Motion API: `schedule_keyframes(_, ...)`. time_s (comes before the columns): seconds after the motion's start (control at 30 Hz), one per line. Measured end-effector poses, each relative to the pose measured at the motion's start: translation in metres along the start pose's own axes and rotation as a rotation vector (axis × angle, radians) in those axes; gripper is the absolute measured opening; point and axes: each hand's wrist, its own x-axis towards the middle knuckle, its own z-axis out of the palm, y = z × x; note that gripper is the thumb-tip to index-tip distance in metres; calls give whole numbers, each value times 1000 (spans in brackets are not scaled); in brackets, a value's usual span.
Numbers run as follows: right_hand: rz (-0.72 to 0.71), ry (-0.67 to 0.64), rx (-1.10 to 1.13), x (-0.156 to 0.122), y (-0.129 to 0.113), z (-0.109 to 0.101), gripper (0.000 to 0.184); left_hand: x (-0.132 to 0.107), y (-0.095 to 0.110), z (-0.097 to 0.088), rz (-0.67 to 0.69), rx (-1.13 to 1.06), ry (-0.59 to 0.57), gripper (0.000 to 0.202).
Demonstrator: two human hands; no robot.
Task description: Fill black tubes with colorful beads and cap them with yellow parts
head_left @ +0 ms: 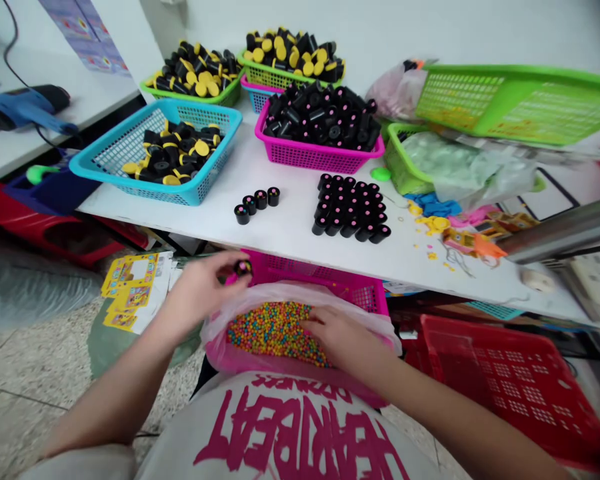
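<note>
My left hand (200,288) is closed round a small black cylinder (243,267) with a pink dot on top, held just above the left rim of a pink basket (330,280) on my lap. A clear bag (215,333) lining that basket is full of small multicoloured beads (273,327). My right hand (343,337) rests palm down on the beads, fingers curled into them. On the white table (290,220) ahead stand a short row of black cylinders (257,202) and a packed block of several more (350,207).
A blue basket (105,157) holds black-and-yellow caps, two green baskets (220,97) behind hold more, and another pink basket (310,157) holds black cylinders. An empty green basket (520,100) and plastic bags lie right. A red crate (510,380) sits on the floor at right.
</note>
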Motion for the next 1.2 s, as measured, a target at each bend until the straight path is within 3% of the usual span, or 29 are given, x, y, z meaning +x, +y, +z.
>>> schedule_keyframes(0.1, 162, -210, -110, 4, 10, 31, 37, 44, -17, -14, -102, 120, 226, 65)
schedule_keyframes(0.23, 193, -257, -94, 21, 9, 54, 40, 87, -32, -13, -94, 145, 264, 77)
schedule_keyframes(0.33, 166, -234, -74, 31, 1, 56, 37, 97, -31, -8, -34, 156, 253, 86)
schedule_keyframes(0.4, 137, -232, -39, 36, -5, 56, 34, 99, -23, -3, 61, 188, 354, 90)
schedule_keyframes(0.47, 107, -237, 10, 42, -10, 57, 30, 100, -9, 9, 210, 189, 455, 77)
schedule_keyframes(0.5, 94, -243, 35, 45, -11, 58, 29, 102, 1, 19, 282, 162, 448, 66)
schedule_keyframes(0.57, 70, -247, 74, 51, -14, 61, 29, 110, 21, 44, 379, 59, 293, 53)
schedule_keyframes(0.67, 22, -245, 125, 58, -15, 64, 30, 129, 46, 85, 371, -69, 56, 71)
schedule_keyframes(0.77, 5, -239, 190, 59, -13, 64, 27, 142, 59, 105, 337, -90, -8, 73)
schedule_keyframes(0.87, 36, -205, 306, 54, -8, 58, 32, 130, 62, 91, 348, -48, 24, 65)
schedule_keyframes(0.97, 48, -180, 442, 46, 0, 48, 36, 90, 60, 54, 467, -31, -45, 38)
schedule_keyframes(1.03, 38, -165, 520, 40, 6, 41, 33, 55, 56, 31, 554, -55, -240, 24)
schedule_keyframes(1.1, 38, -124, 568, 33, 10, 34, 29, 21, 47, 20, 585, -57, -414, 19)
schedule_keyframes(1.2, 74, -48, 589, 22, 11, 22, 28, -16, 25, 32, 466, 5, -542, 19)
